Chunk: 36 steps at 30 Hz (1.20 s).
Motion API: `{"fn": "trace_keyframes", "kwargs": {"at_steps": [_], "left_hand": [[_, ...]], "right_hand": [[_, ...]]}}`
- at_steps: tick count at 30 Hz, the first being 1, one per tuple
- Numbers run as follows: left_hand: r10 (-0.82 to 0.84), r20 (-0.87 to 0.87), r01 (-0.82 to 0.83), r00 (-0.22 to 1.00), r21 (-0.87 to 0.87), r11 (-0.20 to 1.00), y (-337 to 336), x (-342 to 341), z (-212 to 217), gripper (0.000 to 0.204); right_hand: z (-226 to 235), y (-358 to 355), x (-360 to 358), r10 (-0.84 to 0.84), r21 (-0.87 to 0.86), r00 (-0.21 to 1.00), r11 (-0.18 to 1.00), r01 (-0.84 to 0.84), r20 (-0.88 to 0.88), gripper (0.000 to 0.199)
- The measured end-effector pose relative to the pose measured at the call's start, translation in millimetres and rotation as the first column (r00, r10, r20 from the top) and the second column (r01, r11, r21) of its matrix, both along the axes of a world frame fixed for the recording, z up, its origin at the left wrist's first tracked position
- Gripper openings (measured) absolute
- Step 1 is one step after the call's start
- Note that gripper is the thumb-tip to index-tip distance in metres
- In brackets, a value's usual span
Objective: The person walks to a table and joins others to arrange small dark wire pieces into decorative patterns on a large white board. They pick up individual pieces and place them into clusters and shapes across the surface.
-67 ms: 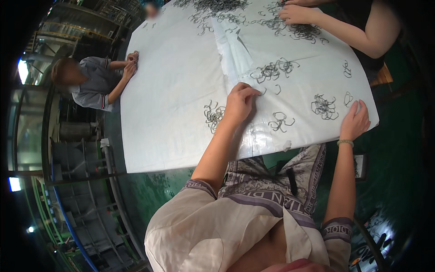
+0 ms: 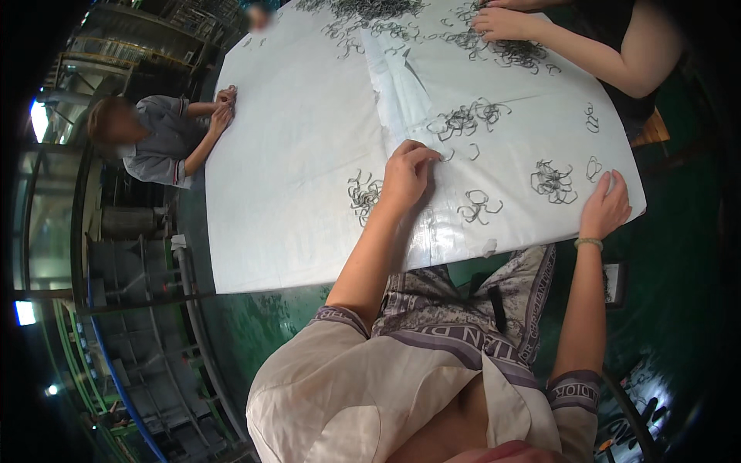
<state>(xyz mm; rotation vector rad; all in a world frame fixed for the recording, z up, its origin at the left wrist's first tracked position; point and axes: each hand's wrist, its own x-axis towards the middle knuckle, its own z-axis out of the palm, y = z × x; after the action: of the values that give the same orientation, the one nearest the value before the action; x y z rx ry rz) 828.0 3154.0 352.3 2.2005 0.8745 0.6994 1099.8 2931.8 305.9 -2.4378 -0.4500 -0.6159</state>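
Note:
My left hand [image 2: 407, 171] is over the middle of the white-covered table [image 2: 285, 177], thumb and forefinger pinched at the end of a dark C-shaped wire hook [image 2: 448, 157]. Another such hook [image 2: 474, 152] lies just to its right. Beyond these is a loose pile of hooks [image 2: 467, 119]. At the right edge of the table rests my right hand [image 2: 606, 207], its fingers stretched out on the cover and seemingly holding nothing. Close to its fingertips lie a few linked hooks [image 2: 593, 168]. A round cluster of hooks [image 2: 553, 182] sits to its left.
A small group of hooks [image 2: 479, 207] lies near the front edge, with another heap [image 2: 363, 197] beside my left forearm. Large heaps [image 2: 370, 9] cover the far side. One person's hands [image 2: 505, 23] work at the far right; another person [image 2: 158, 139] sits at the left edge.

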Motion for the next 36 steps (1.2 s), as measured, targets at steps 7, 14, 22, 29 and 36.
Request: {"fn": "trace_keyframes", "kwargs": {"at_steps": [7, 14, 22, 29, 36], "left_hand": [[-0.014, -0.067, 0.027, 0.998, 0.193, 0.981, -8.9, -2.0, 2.1, 0.023], [-0.129, -0.075, 0.142, 0.989, 0.195, 0.97, -1.9, 0.4, 5.7, 0.029], [0.068, -0.178, -0.005, 0.982, 0.333, 0.943, 22.3, 12.2, -4.6, 0.029], [0.158, -0.046, -0.154, 0.986, 0.09, 0.984, 29.6, -5.7, -8.3, 0.021], [0.002, -0.072, 0.026, 0.997, 0.395, 0.919, 9.5, 4.6, -6.7, 0.023]], "right_hand": [[0.5, -0.1, 1.0, 0.008, -0.003, 1.0, 1.0, -0.008, -0.021, 0.035], [1.6, -0.5, -0.4, 0.009, -0.005, 1.0, 1.0, -0.009, -0.004, 0.035], [2.4, 0.8, -0.9, -0.005, -0.037, 0.999, 0.999, 0.006, 0.035, 0.036], [2.2, 0.6, -2.5, 0.02, 0.016, 1.0, 1.0, -0.02, 0.009, 0.034], [2.1, 1.2, -1.5, 0.016, 0.02, 1.0, 1.0, -0.017, 0.01, 0.034]]}}
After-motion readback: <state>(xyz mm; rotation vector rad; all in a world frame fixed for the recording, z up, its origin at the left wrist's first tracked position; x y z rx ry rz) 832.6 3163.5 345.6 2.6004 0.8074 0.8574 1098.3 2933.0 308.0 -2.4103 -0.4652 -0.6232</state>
